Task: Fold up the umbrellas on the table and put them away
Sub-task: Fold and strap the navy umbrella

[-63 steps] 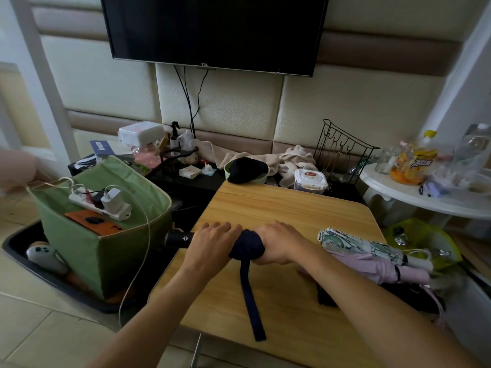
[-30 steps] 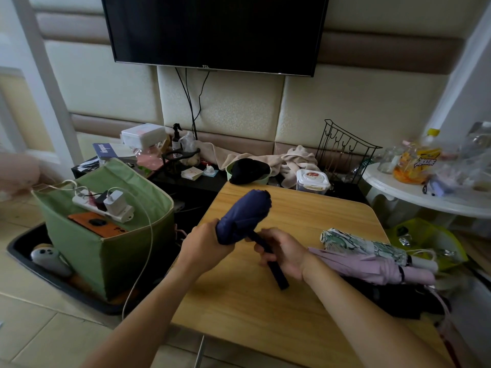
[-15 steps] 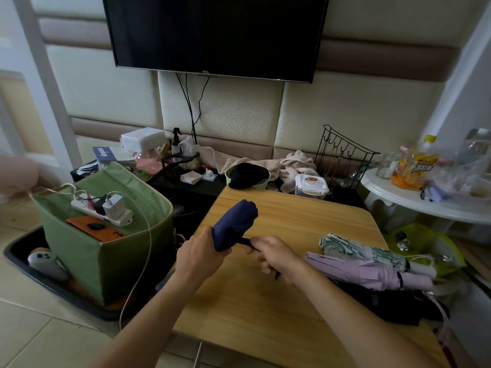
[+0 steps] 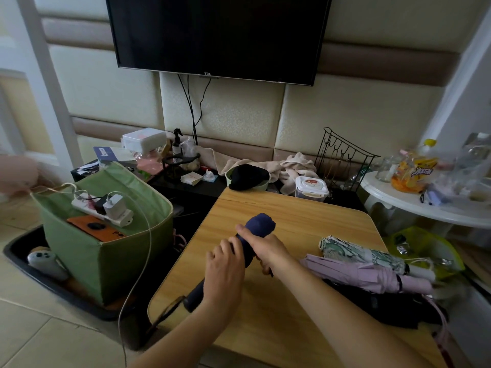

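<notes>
Navy folded fabric umbrella [image 4: 259, 224], angled toward 1 o'clock: left hand [image 4: 225, 269] grips shaft, right hand [image 4: 265, 249] clasps canopy w/ strap. Best: wrap tight, keep pleats flat.

wall: cream padded panels [image 4: 233, 112] | TV [image 4: 218, 35] mounted | floor: pale tiles [image 4: 39, 341] | white round side table [image 4: 425, 208] right

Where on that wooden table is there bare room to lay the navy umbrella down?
Free: the far half of the wooden table, beyond the navy folded umbrella, and the near strip below the arms. Crowded: the right edge, with the green-patterned umbrella and pink umbrella.
</notes>
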A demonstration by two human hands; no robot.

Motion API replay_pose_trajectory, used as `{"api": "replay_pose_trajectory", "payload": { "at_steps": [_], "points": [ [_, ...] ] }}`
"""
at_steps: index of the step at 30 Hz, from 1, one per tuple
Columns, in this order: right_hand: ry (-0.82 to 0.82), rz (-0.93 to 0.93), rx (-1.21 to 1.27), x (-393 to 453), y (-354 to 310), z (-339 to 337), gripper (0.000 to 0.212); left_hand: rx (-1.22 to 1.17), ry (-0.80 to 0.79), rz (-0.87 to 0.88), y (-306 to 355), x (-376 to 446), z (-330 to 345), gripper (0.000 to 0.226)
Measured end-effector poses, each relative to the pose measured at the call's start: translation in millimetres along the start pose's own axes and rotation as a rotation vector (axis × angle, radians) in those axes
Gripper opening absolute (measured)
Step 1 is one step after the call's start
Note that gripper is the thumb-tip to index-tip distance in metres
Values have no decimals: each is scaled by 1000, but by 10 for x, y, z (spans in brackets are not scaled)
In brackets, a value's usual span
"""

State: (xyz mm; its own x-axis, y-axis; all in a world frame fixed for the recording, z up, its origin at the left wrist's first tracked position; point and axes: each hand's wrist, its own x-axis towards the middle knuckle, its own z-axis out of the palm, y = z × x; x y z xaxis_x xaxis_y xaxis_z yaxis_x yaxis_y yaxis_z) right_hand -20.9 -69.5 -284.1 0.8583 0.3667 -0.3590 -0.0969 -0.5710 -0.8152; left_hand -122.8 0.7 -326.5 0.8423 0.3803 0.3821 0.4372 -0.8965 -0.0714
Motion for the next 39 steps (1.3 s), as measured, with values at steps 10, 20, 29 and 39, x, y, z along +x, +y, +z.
{"api": "replay_pose_trajectory", "payload": {
  "at_steps": [10,20,29,39],
  "points": [
    [-42,-45,318,83,310,-112,50,-603,22,-20,-17,65,-53,82],
    [-210,-181,381,63,320,-126,56,-1497,-730,-318,-331,251,-286,42],
    [-285,-144,403,63,415,-164,34,-1632,-756,-433,-541,368,-383,32],
    [-124,53,-105,160,220,-122,31,-1673,-747,-398,-419,317,-384,16]
  ]
}}
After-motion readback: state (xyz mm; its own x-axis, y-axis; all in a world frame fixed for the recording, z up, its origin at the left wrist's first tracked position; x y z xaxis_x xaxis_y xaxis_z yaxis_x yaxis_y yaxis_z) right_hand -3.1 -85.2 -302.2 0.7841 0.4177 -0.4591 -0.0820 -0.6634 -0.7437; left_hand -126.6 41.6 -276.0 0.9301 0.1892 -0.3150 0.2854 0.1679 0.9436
